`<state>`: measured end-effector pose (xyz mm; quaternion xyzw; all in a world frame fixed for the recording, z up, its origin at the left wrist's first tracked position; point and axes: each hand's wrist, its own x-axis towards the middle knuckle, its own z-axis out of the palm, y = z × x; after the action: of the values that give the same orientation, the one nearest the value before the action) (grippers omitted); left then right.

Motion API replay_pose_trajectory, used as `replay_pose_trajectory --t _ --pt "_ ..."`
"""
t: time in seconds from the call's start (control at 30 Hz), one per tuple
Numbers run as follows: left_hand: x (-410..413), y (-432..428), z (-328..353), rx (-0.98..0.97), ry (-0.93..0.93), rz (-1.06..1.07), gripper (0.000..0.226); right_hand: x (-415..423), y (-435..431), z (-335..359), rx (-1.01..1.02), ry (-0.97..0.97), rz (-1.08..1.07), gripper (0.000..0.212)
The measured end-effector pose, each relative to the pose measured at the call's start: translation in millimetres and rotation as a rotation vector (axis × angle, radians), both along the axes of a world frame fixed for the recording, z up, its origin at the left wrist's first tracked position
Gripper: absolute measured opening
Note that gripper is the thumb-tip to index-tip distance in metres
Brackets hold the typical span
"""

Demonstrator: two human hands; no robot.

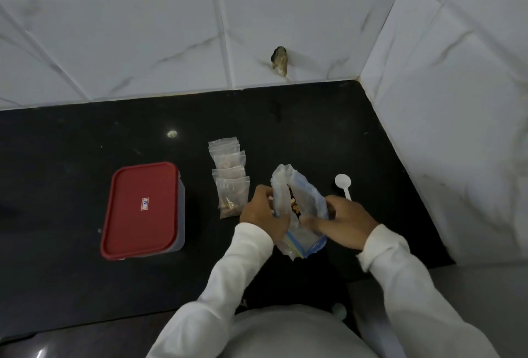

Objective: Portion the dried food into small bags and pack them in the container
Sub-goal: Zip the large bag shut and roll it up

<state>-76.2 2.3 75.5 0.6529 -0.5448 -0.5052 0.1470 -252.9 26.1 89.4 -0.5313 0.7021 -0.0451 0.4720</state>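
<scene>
Big bag held open — both hands busy

Left hand (264, 214) and right hand (343, 222) pinch the large bag (297, 209) rim apart — seemingly to reach the food.

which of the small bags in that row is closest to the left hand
The small bag at the near end of the row, just beside the left hand that grips the large bag; the others lie farther back.

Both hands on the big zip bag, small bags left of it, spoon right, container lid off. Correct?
Wrong on the lid: the head view shows the red lid on the container, closed. Rest holds: left hand and right hand grip the big zip bag, small bags left, spoon right.
</scene>
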Motion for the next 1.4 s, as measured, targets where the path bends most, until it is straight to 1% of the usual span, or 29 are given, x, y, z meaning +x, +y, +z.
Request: replay_pose_trajectory --t 0.07,0.13,0.17,0.2,0.27,0.33,0.37,0.43,0.5,0.57,0.63,0.7,0.73,0.8,0.83,0.87,0.9,0.93,0.97,1.03,1.07,1.13,1.17,1.23,1.27,1.33,1.37,1.4 --pt "2.7 -8.4 -4.1 0.177 0.191 0.172 0.038 -7.4 -9.4 -5.3 0.057 -0.184 -0.163 0.046" --pt "3.3 -21.3 -12.6 0.429 0.429 0.406 0.036 -13.4 -22.5 -17.2 0.151 -0.36 -0.397 0.045" --pt "4.0 -27.9 -15.3 0.53 0.546 0.49 0.034 -14.6 -28.4 -22.3 0.198 -0.425 -0.485 0.044" --pt "4.7 -33.9 -17.9 0.603 0.653 0.559 0.03 -14.8 -33.9 -28.1 0.225 -0.489 -0.546 0.044" --pt "4.1 -42.8 -25.9 0.67 0.81 0.68 0.029 -11.9 -40.9 -38.2 0.238 -0.583 -0.613 0.039" --pt "0.9 -48.0 -31.2 0.676 0.87 0.714 0.026 -7.0 -43.7 -42.5 0.205 -0.619 -0.646 0.03" --pt "-0.9 -49.4 -31.6 0.667 0.867 0.702 0.025 -5.1 -44.2 -43.2 0.161 -0.58 -0.641 0.027" --pt "-1.8 -50.0 -28.5 0.662 0.888 0.682 0.024 -3.3 -42.9 -41.8 0.033 -0.404 -0.567 0.024" --pt "-0.8 -53.2 -25.4 0.627 0.806 0.628 0.022 -3.9 -39.7 -39.7 -0.143 -0.199 -0.462 0.03" --pt "-0.4 -56.5 -26.3 0.506 0.592 0.495 0.02 -4.8 -35.3 -40.2 -0.308 -0.036 -0.348 0.036" --pt "-2.0 -56.2 -26.5 0.301 0.406 0.405 0.008 -5.1 -32.7 -40.8 -0.46 0.109 -0.249 0.038" --pt "-4.1 -53.2 -26.0 0.068 0.282 0.334 0.016 -4.2 -29.5 -40.9 -0.562 0.245 -0.158 0.04" --pt "-4.3 -50.7 -23.8 -0.076 0.194 0.279 0.02 -2.7 -27.0 -40.1 -0.597 0.31 -0.107 0.042" --pt "-3.9 -45.6 -17.3 -0.368 -0.106 0.077 0.023 0.8 -21.7 -39.7 -0.612 0.438 -0.01 0.043" --pt "-4.0 -43.0 -14.9 -0.476 -0.255 -0.037 0.023 1.3 -19.6 -39.8 -0.602 0.478 0.018 0.043" --pt "-2.9 -42.0 -13.0 -0.544 -0.342 -0.117 0.02 1.3 -18.9 -40.6 -0.583 0.485 0.02 0.043" --pt "-1.5 -41.1 -13.4 -0.568 -0.375 -0.162 0.018 -0.1 -18.4 -42.0 -0.549 0.453 0.004 0.043" --pt "-0.1 -40.8 -14.8 -0.552 -0.363 -0.177 0.019 -1.5 -18.4 -39.6 -0.494 0.388 -0.022 0.041" --pt "1.6 -40.6 -16.3 -0.485 -0.297 -0.148 0.025 -4.0 -19.6 -36.3 -0.404 0.3 -0.047 0.038" --pt "6.0 -44.3 -19.6 -0.254 -0.053 -0.018 0.037 -6.6 -26.6 -22.6 -0.187 0.075 -0.113 0.029" --pt "6.9 -48.9 -19.8 -0.118 0.044 0.016 0.042 -7.0 -34.4 -18.1 -0.097 -0.02 -0.159 0.029" --pt "6.0 -64.0 -21.9 0.123 0.16 0.052 0.042 -7.0 -58.0 -16.8 0.004 -0.107 -0.296 0.042" --pt "5.1 -72.4 -22.9 0.212 0.194 0.096 0.046 -7.0 -69.7 -17.4 0.057 -0.137 -0.379 0.048" --pt "4.3 -94.2 -38.9 0.341 0.244 0.189 0.057 -7.7 -86.6 -22.0 0.136 -0.261 -0.505 0.049" --pt "4.3 -103.2 -46.2 0.378 0.243 0.223 0.055 -7.8 -91.1 -24.9 0.15 -0.33 -0.533 0.048" --pt "3.9 -108.8 -40.2 0.393 0.207 0.255 0.041 -8.4 -93.1 -29.1 0.172 -0.409 -0.529 0.045" --pt "4.8 -109.8 -39.1 0.405 0.184 0.252 0.038 -9.2 -92.5 -31.8 0.185 -0.465 -0.516 0.044" --pt "5.8 -109.1 -36.5 0.424 0.167 0.239 0.041 -10.3 -92.2 -35.0 0.195 -0.545 -0.508 0.043"
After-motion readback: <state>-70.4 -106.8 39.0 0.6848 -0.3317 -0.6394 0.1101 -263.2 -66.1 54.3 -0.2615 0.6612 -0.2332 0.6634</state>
